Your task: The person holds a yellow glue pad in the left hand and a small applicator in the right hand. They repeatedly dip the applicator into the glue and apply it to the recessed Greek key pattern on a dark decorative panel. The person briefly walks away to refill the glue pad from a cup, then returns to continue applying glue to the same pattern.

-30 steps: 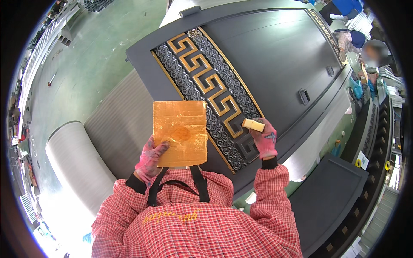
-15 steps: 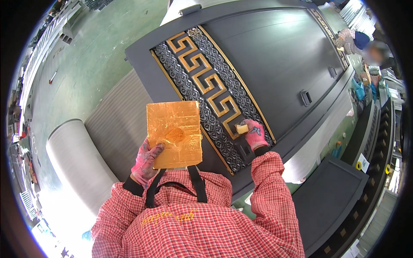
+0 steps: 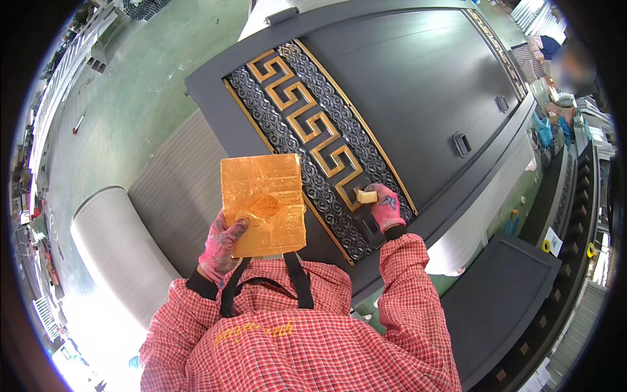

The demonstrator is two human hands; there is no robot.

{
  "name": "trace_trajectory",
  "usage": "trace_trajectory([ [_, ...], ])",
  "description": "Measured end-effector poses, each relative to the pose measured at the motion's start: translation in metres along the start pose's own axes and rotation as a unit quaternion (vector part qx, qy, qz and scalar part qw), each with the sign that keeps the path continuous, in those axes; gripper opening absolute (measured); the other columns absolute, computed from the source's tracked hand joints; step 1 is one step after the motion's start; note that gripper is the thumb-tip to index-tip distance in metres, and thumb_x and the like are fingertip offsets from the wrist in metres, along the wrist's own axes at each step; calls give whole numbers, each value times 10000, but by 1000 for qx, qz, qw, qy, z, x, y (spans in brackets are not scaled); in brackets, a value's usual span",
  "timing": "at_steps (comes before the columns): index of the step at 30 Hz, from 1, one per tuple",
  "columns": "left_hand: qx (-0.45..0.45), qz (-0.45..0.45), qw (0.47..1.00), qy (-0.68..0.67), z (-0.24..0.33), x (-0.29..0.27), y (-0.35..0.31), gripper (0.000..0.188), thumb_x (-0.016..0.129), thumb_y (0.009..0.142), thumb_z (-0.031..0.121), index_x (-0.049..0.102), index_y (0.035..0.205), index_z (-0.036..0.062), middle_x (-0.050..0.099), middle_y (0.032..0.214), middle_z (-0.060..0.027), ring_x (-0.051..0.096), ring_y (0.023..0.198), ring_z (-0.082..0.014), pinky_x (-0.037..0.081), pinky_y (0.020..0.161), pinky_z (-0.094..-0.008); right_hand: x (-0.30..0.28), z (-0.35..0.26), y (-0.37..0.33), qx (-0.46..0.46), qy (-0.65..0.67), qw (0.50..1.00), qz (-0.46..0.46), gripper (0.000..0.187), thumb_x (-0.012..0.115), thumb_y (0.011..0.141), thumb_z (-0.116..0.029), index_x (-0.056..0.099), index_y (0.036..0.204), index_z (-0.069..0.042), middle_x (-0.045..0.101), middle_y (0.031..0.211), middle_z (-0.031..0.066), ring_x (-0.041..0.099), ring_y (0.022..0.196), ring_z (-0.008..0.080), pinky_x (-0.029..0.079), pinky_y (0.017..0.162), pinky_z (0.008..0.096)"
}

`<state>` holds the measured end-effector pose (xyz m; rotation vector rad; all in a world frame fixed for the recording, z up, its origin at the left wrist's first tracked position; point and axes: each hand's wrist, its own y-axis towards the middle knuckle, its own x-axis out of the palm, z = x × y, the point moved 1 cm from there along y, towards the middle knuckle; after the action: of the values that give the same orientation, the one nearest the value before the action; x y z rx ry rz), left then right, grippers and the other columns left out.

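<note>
A large dark grey door panel (image 3: 418, 72) lies flat in front of me. Across its near end runs a decorated band, where a gold Greek-key strip (image 3: 312, 124) sits between two dark scrollwork borders with gold edging. My left hand (image 3: 221, 247), in a pink glove, grips a square board (image 3: 262, 179) coated in gold paint, thumb on top. Pinched in my pink-gloved right hand (image 3: 388, 206) is a small pale sponge block (image 3: 367, 196). The sponge is at the near end of the key pattern, touching or just above the gold; I cannot tell which.
To the left, a big roll of pale foam sheet (image 3: 121, 242) stands by the panel. Another dark panel (image 3: 499, 307) lies at the lower right, beside a long dark rack. At the far right a person (image 3: 542, 52) is beside the door panel. Green floor shows at left.
The view has shifted slightly, so the panel appears a little further left. My right hand and the sponge have barely moved; the board stays in my left hand.
</note>
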<state>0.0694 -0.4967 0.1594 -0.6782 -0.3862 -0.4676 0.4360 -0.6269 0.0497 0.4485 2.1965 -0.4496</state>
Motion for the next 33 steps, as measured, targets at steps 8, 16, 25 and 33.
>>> trace_trajectory([
  [8, 14, -22, 999, -47, -6, -10, 0, 505, 661, 906, 170, 430, 1335, 36, 573, 1181, -35, 576, 1053, -148, 490, 904, -304, -17, -9, -17, 146, 110, 983, 24, 288, 736, 725, -74, 653, 1001, -74, 678, 946, 109, 655, 883, 322, 523, 774, 355],
  [16, 1, -7, 1000, 3, 7, 6, -3, 522, 636, 917, 170, 398, 1364, 42, 543, 1257, -70, 566, 1121, -191, 508, 918, -337, -2, -1, 9, 14, -55, 993, 106, 282, 758, 727, -109, 656, 984, -52, 669, 968, 153, 657, 875, 327, 523, 764, 365],
  [25, -13, -2, 1000, -14, 2, 1, -2, 544, 653, 906, 163, 394, 1369, 46, 545, 1277, -81, 568, 1139, -208, 511, 931, -355, 3, 3, 11, 8, -36, 998, 43, 297, 758, 744, -159, 660, 1020, -106, 662, 1009, 132, 642, 916, 334, 519, 792, 387],
  [33, -12, -7, 1000, -18, 7, 11, -4, 507, 634, 919, 147, 406, 1361, 50, 545, 1274, -81, 565, 1145, -204, 502, 945, -352, -10, -13, 16, 41, -6, 994, 98, 281, 749, 736, -154, 657, 988, -72, 667, 981, 127, 637, 921, 330, 517, 798, 400],
])
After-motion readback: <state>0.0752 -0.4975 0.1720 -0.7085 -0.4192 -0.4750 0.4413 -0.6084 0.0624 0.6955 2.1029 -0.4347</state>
